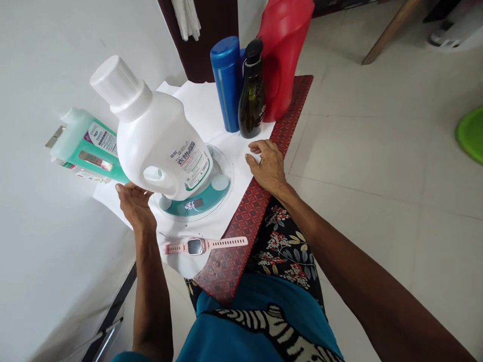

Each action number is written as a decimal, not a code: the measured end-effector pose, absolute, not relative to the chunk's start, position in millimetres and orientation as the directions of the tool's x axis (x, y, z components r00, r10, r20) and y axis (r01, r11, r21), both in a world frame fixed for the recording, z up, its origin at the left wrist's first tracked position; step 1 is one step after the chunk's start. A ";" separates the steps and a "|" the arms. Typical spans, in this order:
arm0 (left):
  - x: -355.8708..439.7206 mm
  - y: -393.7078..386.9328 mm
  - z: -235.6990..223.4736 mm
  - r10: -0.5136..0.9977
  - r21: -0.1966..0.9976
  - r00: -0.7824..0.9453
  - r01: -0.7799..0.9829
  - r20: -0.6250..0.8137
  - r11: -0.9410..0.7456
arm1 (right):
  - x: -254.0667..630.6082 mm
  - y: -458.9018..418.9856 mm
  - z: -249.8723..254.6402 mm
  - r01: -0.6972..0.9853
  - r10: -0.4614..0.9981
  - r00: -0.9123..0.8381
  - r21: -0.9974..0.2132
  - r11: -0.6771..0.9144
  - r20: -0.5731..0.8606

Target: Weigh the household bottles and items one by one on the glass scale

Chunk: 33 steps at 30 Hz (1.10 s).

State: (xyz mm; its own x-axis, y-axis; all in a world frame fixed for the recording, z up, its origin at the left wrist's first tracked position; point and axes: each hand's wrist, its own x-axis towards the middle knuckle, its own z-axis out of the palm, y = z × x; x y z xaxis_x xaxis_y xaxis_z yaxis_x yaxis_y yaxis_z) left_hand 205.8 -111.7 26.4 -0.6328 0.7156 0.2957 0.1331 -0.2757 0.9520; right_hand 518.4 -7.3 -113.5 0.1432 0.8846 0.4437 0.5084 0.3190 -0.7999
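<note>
A large white laundry detergent jug (156, 133) with a white cap stands on a round glass digital scale (194, 205), whose display is lit. My left hand (136, 203) is beside the jug's lower left side, palm up and fingers apart, close to the green liquid bottle (88, 146); whether it touches either is unclear. To the right of the scale, my right hand (266, 165) rests at the table's edge, fingers loosely bent, thumb apart, holding nothing. A pink-strapped smartwatch (195, 246) lies in front of the scale.
A blue bottle (227, 85), a dark pump bottle (252, 95) and a big red jug (281, 55) stand at the table's back right. White paper (236, 173) covers much of the red patterned table (226, 261). A wall rises on the left; a green round object (471, 133) sits far right.
</note>
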 end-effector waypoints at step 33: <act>259.3 -90.3 55.3 0.722 0.863 -0.474 0.234 0.503 -0.448 | 521.1 -12.1 -110.2 0.556 0.881 0.140 -0.772 0.309 0.453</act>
